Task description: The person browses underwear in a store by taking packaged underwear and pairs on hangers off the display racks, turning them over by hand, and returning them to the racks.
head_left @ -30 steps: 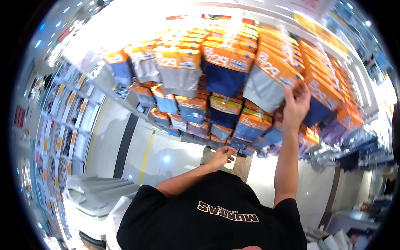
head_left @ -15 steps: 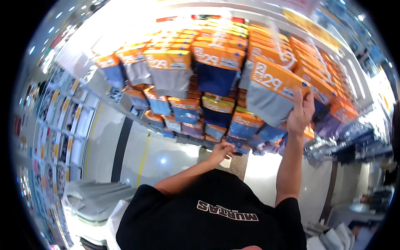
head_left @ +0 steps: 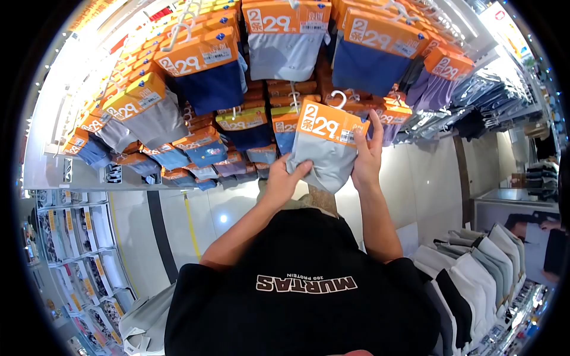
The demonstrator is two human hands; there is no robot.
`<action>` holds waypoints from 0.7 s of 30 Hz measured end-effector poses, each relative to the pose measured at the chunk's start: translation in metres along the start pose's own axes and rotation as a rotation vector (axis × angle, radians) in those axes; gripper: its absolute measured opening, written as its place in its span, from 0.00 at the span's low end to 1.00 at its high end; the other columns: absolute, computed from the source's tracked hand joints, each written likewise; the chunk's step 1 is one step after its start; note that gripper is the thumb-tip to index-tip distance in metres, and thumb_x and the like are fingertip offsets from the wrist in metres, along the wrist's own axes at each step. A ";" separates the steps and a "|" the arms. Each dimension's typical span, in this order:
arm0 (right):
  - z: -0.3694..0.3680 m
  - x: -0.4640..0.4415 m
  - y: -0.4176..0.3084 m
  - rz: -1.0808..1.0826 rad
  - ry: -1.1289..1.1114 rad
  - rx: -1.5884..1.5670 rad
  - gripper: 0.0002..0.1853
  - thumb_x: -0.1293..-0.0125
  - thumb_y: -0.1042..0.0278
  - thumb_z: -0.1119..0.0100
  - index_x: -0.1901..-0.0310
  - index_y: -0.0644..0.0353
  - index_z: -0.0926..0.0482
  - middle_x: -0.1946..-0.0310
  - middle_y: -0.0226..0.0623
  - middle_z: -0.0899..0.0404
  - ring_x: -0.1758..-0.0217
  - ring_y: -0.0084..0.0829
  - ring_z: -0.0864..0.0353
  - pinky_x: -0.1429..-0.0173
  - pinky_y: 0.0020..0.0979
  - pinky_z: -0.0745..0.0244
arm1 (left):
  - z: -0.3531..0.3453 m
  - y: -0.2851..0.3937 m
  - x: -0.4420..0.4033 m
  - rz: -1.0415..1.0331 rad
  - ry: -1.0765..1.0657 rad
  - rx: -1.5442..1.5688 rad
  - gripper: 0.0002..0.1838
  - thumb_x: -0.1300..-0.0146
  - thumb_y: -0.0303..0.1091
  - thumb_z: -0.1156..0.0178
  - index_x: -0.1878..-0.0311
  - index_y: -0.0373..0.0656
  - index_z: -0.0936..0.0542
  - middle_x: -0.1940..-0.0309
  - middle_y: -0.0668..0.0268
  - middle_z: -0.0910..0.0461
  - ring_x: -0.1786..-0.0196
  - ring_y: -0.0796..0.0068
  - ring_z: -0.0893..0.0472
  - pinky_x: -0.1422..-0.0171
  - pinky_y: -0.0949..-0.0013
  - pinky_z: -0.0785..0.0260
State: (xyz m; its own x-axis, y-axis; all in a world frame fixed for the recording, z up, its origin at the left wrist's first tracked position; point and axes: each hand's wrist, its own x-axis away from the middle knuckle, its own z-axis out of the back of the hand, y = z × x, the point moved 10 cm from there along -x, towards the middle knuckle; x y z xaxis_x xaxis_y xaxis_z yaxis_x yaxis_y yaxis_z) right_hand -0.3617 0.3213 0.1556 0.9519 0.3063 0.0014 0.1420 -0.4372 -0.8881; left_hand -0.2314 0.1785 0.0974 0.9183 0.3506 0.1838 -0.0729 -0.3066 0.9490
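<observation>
Here at the lower left corner, the pack (head_left: 323,161) is pinched by the left hand (head_left: 280,184); its right edge is gripped between thumb and fingers by the right hand (head_left: 368,163). Lengthwise, its hook (head_left: 338,98) is pointed toward the hanging packs (head_left: 285,56).

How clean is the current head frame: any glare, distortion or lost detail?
Head view: strong fisheye bending, black corners; bright glare spots on the floor; upper left washes toward white; the orange label on the gray garment is crisp, its "29" readable.
</observation>
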 end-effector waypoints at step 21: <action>0.013 0.073 0.060 0.039 -0.382 0.860 0.28 0.49 0.57 0.20 0.49 0.61 0.17 0.47 0.44 0.31 0.41 0.44 0.26 0.37 0.38 0.30 | 0.009 -0.030 0.011 0.047 0.047 -0.473 0.20 0.38 0.31 0.37 0.44 0.32 0.24 0.60 0.56 0.16 0.60 0.70 0.18 0.53 0.67 0.26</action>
State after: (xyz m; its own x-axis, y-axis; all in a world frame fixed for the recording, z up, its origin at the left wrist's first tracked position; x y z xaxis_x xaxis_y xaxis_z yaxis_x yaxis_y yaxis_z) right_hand -0.2870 0.3280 0.0964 0.7770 0.6275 -0.0508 -0.2821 0.2748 -0.9192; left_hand -0.2152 0.1839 0.0685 0.8920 0.3890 0.2302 -0.2929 0.1097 0.9498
